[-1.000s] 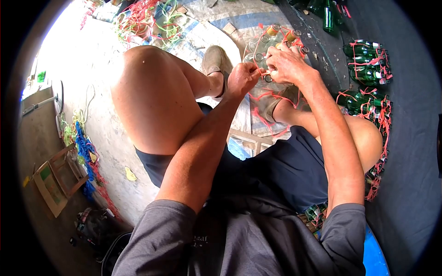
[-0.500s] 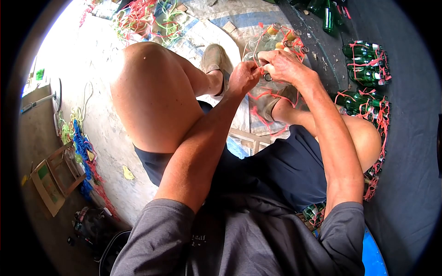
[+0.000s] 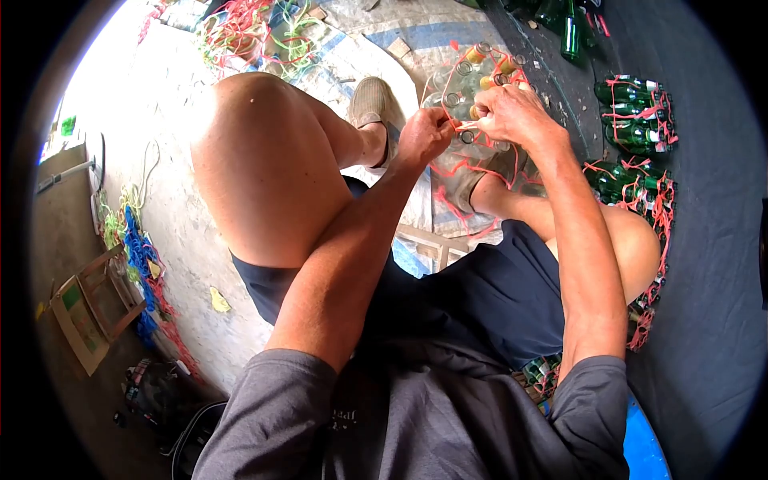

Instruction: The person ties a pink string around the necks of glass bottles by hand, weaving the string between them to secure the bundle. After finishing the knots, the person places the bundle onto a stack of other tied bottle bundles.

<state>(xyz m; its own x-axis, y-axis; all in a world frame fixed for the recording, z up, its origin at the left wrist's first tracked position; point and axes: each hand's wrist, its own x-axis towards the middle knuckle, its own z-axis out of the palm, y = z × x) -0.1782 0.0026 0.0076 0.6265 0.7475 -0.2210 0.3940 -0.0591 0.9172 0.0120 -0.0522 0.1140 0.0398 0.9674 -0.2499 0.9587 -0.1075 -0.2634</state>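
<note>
Between my feet stands a group of clear glass bottles (image 3: 463,69), upright, with red plastic string (image 3: 450,166) looped round their necks and trailing on the floor. My left hand (image 3: 426,134) is closed in a pinch on the string at the near left of the bottles. My right hand (image 3: 514,114) is also closed, gripping string over the right side of the group. A short stretch of string runs taut between the two hands. My right hand covers some of the bottle necks.
Green bottles bundled with red string (image 3: 636,112) lie along the right. Loose green bottles (image 3: 570,36) lie at the top right. Tangled red and green string (image 3: 240,32) is at the top left, blue string (image 3: 141,244) at the left. A wooden frame with cardboard (image 3: 92,308) stands by the wall.
My right hand has moved right, away from the left hand, drawing the string out between them. More bottle necks show. My left hand has stayed nearly still.
</note>
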